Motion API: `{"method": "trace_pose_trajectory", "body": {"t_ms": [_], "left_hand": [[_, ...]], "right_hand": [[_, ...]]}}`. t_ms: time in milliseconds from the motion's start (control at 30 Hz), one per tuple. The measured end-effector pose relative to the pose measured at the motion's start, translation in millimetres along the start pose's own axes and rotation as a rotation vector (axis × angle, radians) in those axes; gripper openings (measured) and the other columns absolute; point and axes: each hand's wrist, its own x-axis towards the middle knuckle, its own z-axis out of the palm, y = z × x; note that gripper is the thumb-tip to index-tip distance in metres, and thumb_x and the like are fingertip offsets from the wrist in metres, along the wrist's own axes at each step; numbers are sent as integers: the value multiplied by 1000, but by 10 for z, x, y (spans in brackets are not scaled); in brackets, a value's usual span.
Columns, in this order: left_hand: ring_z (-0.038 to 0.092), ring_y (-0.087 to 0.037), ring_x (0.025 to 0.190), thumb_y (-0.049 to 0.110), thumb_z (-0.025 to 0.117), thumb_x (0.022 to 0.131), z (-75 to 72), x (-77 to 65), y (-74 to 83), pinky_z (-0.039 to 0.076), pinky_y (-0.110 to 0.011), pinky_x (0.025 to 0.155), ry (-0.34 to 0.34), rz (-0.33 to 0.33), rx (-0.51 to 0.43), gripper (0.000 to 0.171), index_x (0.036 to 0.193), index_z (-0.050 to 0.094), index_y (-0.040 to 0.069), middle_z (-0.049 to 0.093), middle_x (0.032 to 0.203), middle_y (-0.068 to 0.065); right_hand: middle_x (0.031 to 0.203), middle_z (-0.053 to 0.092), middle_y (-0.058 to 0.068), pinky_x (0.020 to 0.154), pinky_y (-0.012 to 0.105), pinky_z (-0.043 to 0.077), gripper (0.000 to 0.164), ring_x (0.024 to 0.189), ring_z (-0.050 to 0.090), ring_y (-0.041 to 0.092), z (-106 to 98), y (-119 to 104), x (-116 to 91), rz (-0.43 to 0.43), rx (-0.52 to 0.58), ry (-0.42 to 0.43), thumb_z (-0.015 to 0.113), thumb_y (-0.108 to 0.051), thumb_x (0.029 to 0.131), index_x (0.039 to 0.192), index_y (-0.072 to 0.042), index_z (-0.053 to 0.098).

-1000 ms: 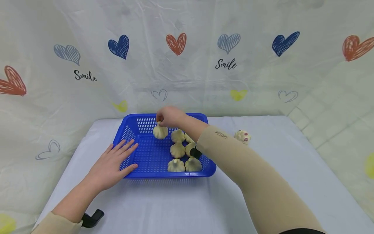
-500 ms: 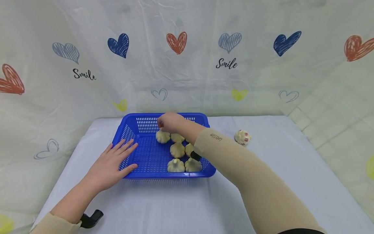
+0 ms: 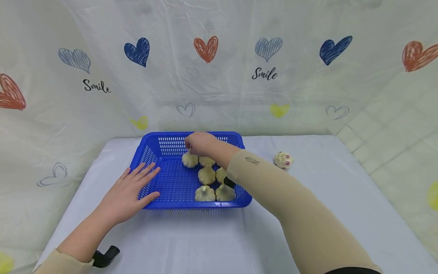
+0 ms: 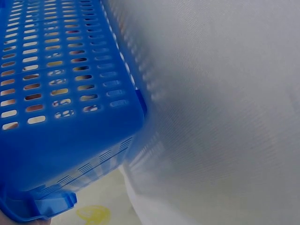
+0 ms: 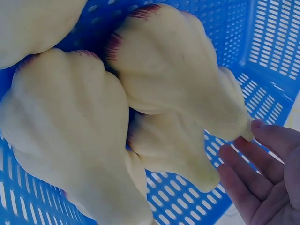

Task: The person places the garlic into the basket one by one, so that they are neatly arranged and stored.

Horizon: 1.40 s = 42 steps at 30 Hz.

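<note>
A blue plastic basket (image 3: 181,205) stands on the white-covered table, with several pale garlic bulbs (image 3: 207,175) in its right part. Over the far side, my right hand (image 3: 202,144) holds one garlic bulb (image 3: 189,160) low in the basket, beside the others. In the right wrist view, thumb and fingers pinch the stem tip of this garlic bulb (image 5: 171,65). My left hand (image 3: 128,194) rests with spread, straight fingers on the basket's left rim. The left wrist view shows mostly the slotted basket wall (image 4: 70,122). My right forearm hides some bulbs.
Another garlic bulb (image 3: 283,160) with reddish marks lies on the table (image 3: 308,182), right of the basket. Behind the table hangs a pale curtain (image 3: 226,91) printed with hearts. A black wrist mount (image 3: 106,257) sticks out at my left wrist.
My right hand has lowered the garlic bulb and shifted it slightly right, next to the other bulbs; over the last half second it stays nearly still. The left hand keeps its place.
</note>
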Motion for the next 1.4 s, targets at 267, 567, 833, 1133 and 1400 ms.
{"method": "trace_pose_trajectory", "body": {"t_ms": [267, 567, 833, 1133, 1400], "left_hand": [[17, -37, 150, 59, 52, 96, -6, 2, 6, 8, -58, 120, -5, 1, -6, 75, 157, 31, 22, 26, 163, -6], [18, -39, 149, 64, 47, 96, -17, -11, 20, 5, -57, 121, 8, 6, -16, 76, 157, 32, 21, 28, 162, -8], [17, -39, 149, 57, 53, 97, -4, -10, 9, 6, -58, 120, -12, 4, -3, 75, 158, 28, 22, 25, 163, -7], [17, -38, 149, 66, 43, 96, 5, -3, 40, 6, -58, 120, -12, 7, -18, 77, 158, 28, 23, 24, 163, -6], [16, -38, 150, 69, 39, 96, -12, -18, 12, 1, -56, 121, -23, 3, -5, 79, 159, 26, 22, 22, 164, -6]], "right_hand": [[119, 65, -1, 91, 30, 51, 31, 108, 60, 14, -107, 40, -60, -19, 35, 34, 65, -26, 98, 127, -17, 65], [120, 66, 1, 95, 31, 49, 35, 111, 59, 16, -258, 142, -210, -13, 162, 76, 66, -28, 97, 129, -16, 67], [111, 70, 0, 92, 31, 51, 30, 107, 62, 17, -411, 325, -433, -42, 306, 193, 69, -27, 95, 123, -15, 71], [112, 69, 2, 88, 37, 54, 30, 106, 63, 21, -409, 718, -848, 51, 450, 255, 68, -28, 95, 122, -15, 72], [115, 70, 7, 83, 41, 56, 31, 103, 63, 25, -121, 1188, -1220, 163, 470, 258, 69, -27, 95, 122, -12, 73]]}}
